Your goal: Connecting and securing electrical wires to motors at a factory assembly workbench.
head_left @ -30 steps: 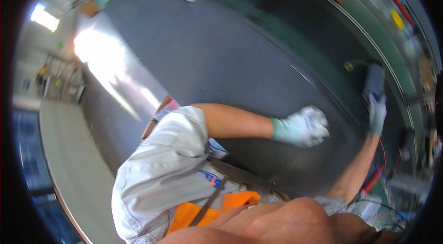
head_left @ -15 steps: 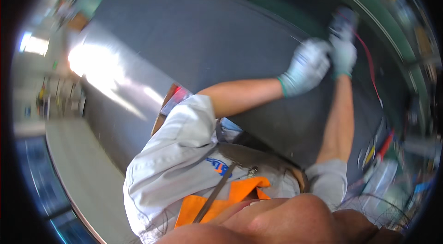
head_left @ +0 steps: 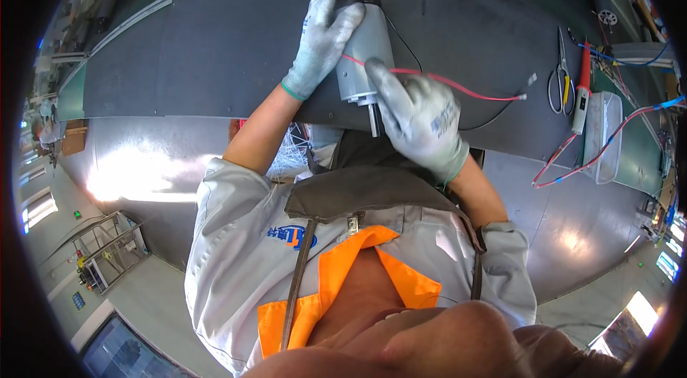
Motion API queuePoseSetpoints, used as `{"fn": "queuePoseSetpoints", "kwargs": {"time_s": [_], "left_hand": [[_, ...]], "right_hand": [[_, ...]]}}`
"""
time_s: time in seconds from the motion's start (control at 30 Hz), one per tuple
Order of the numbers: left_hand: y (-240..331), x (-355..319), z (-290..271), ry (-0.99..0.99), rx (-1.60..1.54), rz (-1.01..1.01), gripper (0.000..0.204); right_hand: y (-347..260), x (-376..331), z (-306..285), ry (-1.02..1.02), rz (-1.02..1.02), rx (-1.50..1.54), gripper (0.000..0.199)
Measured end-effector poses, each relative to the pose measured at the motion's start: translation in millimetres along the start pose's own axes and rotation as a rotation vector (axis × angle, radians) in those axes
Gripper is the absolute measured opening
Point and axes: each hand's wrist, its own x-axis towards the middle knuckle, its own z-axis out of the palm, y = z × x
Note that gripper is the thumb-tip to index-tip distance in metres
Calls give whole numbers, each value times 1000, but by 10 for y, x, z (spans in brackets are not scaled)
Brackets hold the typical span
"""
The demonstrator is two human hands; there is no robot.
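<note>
**Both gloved hands on a small grey motor**

Head view: the grey cylindrical motor [head_left: 363, 49] sits at the near edge of the dark work mat [head_left: 215, 56], shaft pointing toward the person. Left hand [head_left: 325, 31] is wrapped around its far end, fingers curled over the black cap. Right hand [head_left: 418, 117] rests on the near side, index finger pressing the red wire [head_left: 458, 86] onto the housing. Scissors [head_left: 559, 77] lie well off to the right.
</note>
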Motion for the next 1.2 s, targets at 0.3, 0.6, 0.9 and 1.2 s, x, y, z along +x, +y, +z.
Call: {"fn": "queuePoseSetpoints", "kwargs": {"time_s": [0.3,0.6,0.9,1.2], "left_hand": [[-72,26,113,67,-73,134,29],[105,-2,-680,-792,-616,-980,86],[260,691,-782,-884,-78,-914,63],[334,731,-329,-762,147,-744,48]], "right_hand": [[718,807,146,101,-60,-341,61],[503,861,-603,-333,-128,253,27],[-735,1060,1149,-12,-54,40,15],[-766,940,377,-713,-245,400,42]]}}
